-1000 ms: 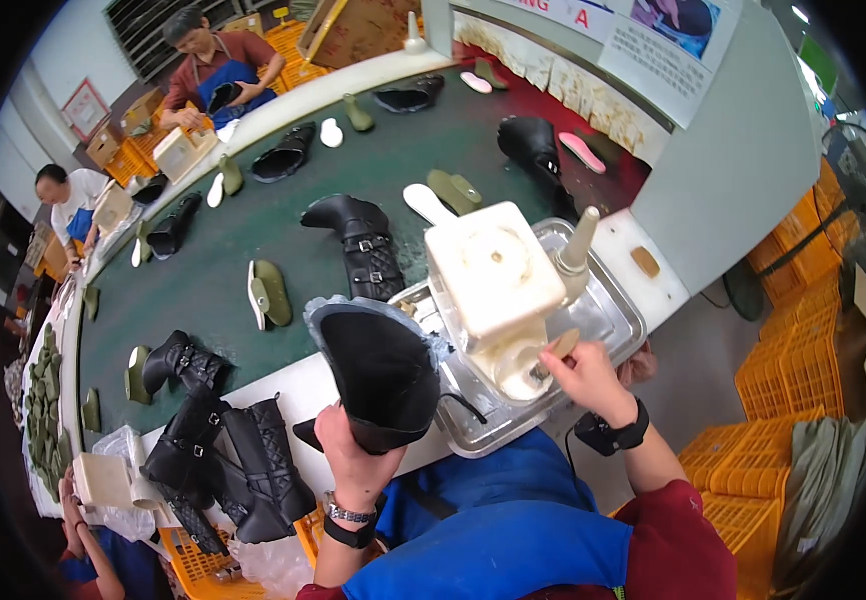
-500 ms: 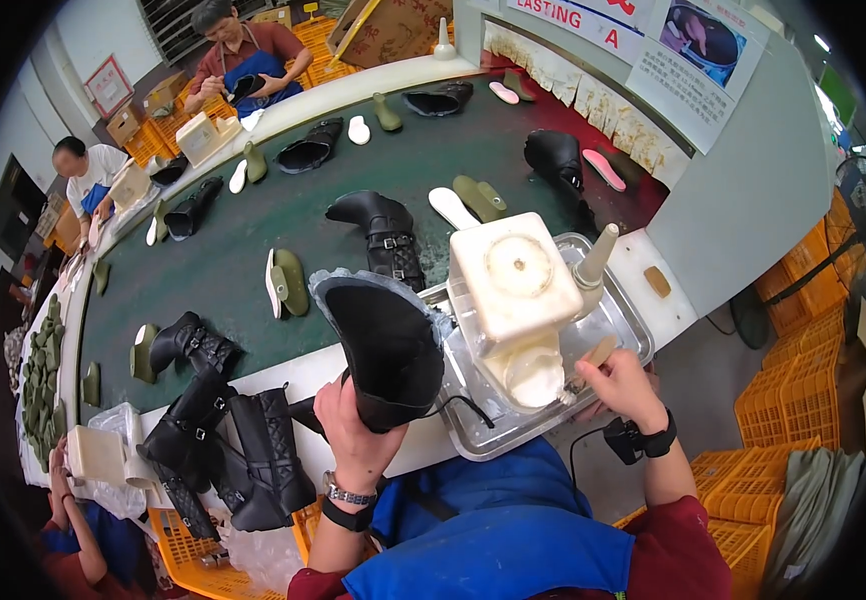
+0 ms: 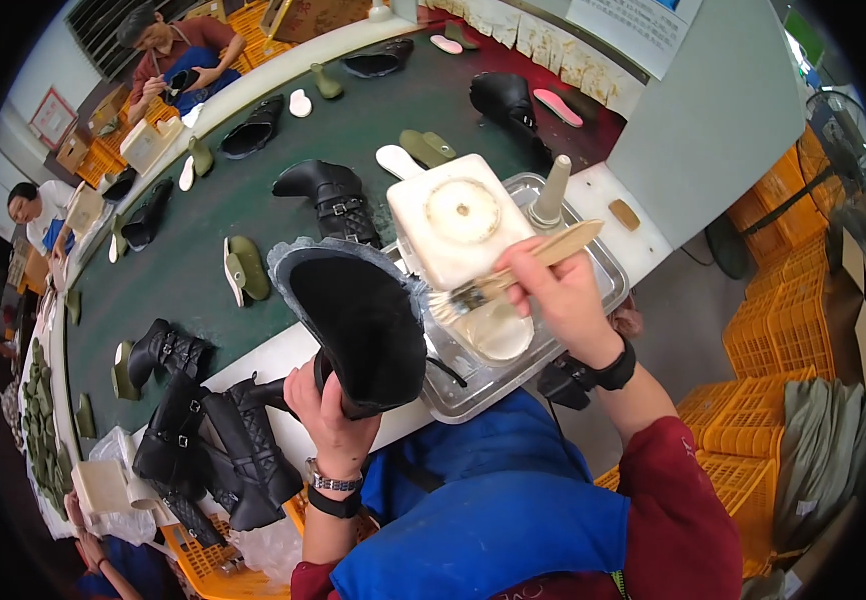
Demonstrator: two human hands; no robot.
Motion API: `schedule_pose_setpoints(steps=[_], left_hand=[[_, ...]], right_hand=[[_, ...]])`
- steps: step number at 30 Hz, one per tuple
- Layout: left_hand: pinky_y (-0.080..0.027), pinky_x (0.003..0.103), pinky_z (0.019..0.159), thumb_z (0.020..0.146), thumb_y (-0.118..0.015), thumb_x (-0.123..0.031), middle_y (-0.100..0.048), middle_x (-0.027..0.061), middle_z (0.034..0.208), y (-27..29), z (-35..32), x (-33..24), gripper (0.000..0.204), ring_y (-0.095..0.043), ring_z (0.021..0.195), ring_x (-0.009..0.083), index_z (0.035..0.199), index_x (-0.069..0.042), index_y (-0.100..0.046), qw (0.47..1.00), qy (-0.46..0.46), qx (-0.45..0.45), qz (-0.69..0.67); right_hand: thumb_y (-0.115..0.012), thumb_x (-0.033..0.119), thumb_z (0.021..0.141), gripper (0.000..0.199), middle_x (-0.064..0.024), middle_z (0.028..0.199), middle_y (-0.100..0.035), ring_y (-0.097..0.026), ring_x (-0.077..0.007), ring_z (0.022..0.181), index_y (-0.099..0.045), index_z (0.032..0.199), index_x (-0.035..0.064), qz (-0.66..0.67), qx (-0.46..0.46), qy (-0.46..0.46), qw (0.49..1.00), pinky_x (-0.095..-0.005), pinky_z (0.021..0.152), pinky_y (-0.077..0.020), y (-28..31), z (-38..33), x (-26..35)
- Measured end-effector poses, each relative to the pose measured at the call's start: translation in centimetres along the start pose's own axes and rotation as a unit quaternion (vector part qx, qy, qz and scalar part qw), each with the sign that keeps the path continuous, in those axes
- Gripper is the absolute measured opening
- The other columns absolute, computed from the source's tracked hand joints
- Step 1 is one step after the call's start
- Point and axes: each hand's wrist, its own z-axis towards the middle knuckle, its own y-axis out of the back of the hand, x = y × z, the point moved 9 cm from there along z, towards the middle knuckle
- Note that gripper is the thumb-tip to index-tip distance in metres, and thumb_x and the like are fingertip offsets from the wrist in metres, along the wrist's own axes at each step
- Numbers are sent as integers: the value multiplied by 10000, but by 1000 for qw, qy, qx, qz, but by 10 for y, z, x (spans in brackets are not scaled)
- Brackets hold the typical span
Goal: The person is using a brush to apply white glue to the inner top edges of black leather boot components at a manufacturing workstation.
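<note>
My left hand (image 3: 331, 415) is wrapped round a black boot upper (image 3: 358, 325) and holds it up with its open, greyish-edged rim facing me. In my right hand (image 3: 553, 295), a flat brush (image 3: 568, 243) with a wooden handle points left. Its pale, wet-looking bristles are close to the right side of the boot's rim; I cannot tell whether they touch. Just below the brush is the round mouth of a white plastic dispenser (image 3: 458, 215), which stands in a metal tray (image 3: 608, 300). A cone-nozzled bottle (image 3: 553, 190) is also in the tray.
Black boots (image 3: 253, 455) are piled to my left. Across the green conveyor belt (image 3: 168, 290) lie boot uppers, olive lasts (image 3: 245, 270) and pale insoles. Orange crates (image 3: 753, 400) are stacked at right. Two people (image 3: 178, 60) work along the far side; another's arm shows lower left.
My right hand has risen from the dispenser's mouth, bringing the brush up beside the boot's rim. The left hand keeps its hold on the boot. The whole view has shifted.
</note>
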Motion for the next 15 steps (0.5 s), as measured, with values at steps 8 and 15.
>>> schedule_pose_setpoints(steps=[8, 15], left_hand=[[-320, 469, 848, 612, -684, -73, -501, 157, 1075, 6, -4, -3, 580, -494, 966, 320, 1100, -133, -377, 999, -29, -5, 38], [-316, 471, 874, 601, -688, -71, -508, 150, 1058, 5, -4, -2, 546, -487, 972, 333, 1075, -78, -418, 993, -62, -21, 94]], right_hand=[[-604, 80, 790, 94, -24, 599, -571, -503, -53, 518, -617, 790, -13, -208, 97, 211, 950, -202, 474, -396, -55, -10, 27], [-598, 95, 798, 108, -48, 643, -580, -523, -85, 569, -603, 784, -12, -156, 173, 150, 961, -223, 522, -418, -70, -30, 14]])
